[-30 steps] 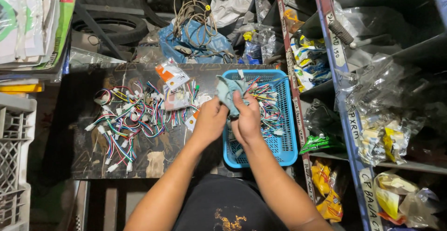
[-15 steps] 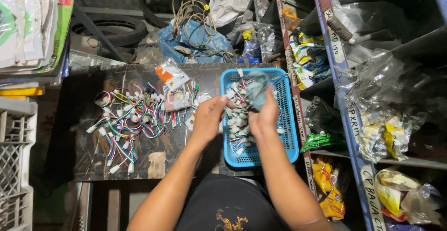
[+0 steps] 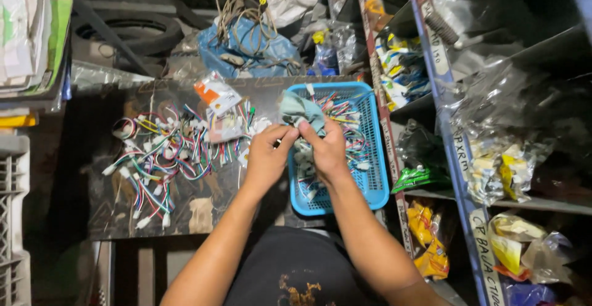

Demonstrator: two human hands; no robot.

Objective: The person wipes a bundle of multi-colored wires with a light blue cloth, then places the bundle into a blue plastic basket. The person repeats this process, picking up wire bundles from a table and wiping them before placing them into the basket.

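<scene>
My left hand [image 3: 266, 158] and my right hand [image 3: 328, 148] meet over the left rim of a blue plastic basket [image 3: 375, 176]. Both pinch a pale teal cloth [image 3: 300, 111] bunched above the fingers, with a small white connector seemingly between the fingertips. The basket holds a tangle of coloured wires with white connectors [image 3: 348, 130]. Left of the basket, a larger heap of similar wire harnesses [image 3: 166, 152] lies spread on the dark board [image 3: 185, 219]. Small clear packets [image 3: 216, 96] with orange labels rest beside that heap.
A metal shelf rack [image 3: 444, 115] with bagged parts stands at the right. A blue bag with coiled cable [image 3: 243, 41] and a tyre [image 3: 132, 31] lie beyond the board. A grey crate [image 3: 12, 213] and stacked papers [image 3: 28, 28] sit at the left.
Both hands stayed over the basket's left rim with the teal cloth; half a second ago they were apart with the right hand farther into the basket, now they are together again.
</scene>
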